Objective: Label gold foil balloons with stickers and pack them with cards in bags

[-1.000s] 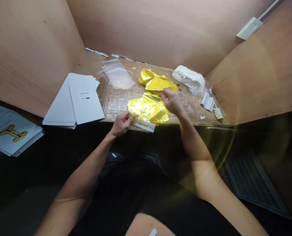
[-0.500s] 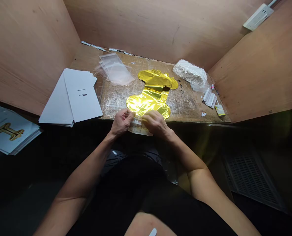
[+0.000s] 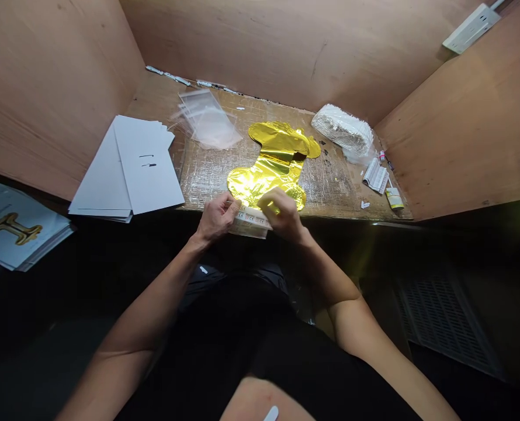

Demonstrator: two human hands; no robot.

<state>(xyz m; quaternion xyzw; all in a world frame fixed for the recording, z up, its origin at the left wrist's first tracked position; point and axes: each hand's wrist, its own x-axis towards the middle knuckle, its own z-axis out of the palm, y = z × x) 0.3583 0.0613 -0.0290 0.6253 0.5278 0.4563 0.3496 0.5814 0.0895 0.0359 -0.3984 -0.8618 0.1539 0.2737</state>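
Printed stack (image 3: pixel 18 228): is lying toward 8 o'clock of the gold foil (image 3: pixel 271 166), likely sparing bench room; one pile.
White papers (image 3: pixel 150 181): are fanning out at 9 o'clock, seemingly for easy reach; two broad faces are showing, total unclear.
Clear bags (image 3: pixel 214 126): are overlapping at 10 o'clock, perhaps for lifting singly; several, uncountable.
Left hand (image 3: pixel 216 219): is pinching the label sheet (image 3: pixel 251 218) at 7 o'clock, apparently steadying it; one sheet is showing clearly.
Gold foil: is lying flat mid-bench, beyond the hands, probably to stay in reach; layered edges are hiding the count.
Right hand (image 3: pixel 283 213): is curling its fingers over the sheet's right end at 6 o'clock; whether they are gripping anything, I cannot tell.
White bundle (image 3: pixel 342 130): is resting at 2 o'clock, presumably kept aside; one.
Yellow-white container (image 3: pixel 394 199): is lying toward 4 o'clock; one.
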